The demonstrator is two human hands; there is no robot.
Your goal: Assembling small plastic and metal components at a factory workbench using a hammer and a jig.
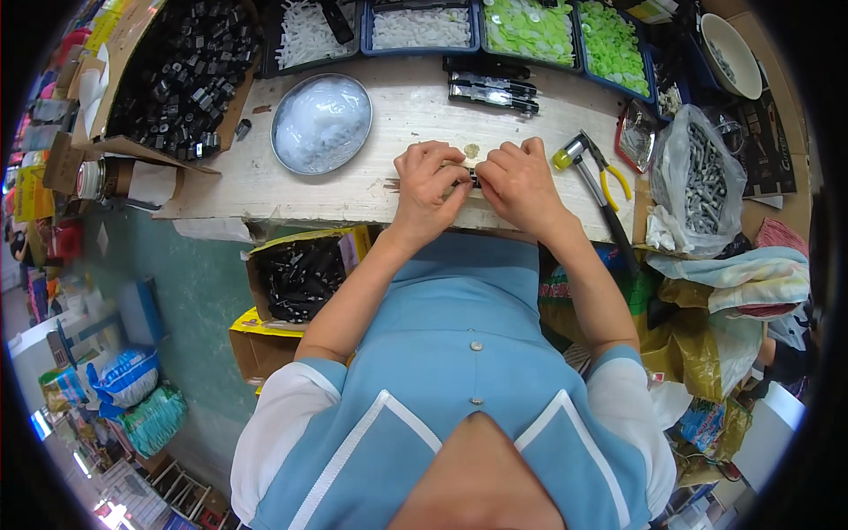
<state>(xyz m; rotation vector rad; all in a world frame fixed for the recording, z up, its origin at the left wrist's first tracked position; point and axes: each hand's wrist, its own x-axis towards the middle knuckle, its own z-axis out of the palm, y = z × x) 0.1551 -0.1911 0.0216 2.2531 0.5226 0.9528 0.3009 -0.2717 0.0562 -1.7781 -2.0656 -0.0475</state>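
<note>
Curled left hand [432,186] and right hand [521,186] pinch a small black part [473,177], axis mostly hidden, near the white tabletop [309,199]'s front edge.

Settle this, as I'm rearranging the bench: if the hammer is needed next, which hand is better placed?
Probably the right hand: the hammer lies just to its right. The left hand is farther away. Both hold a small dark part.
</note>
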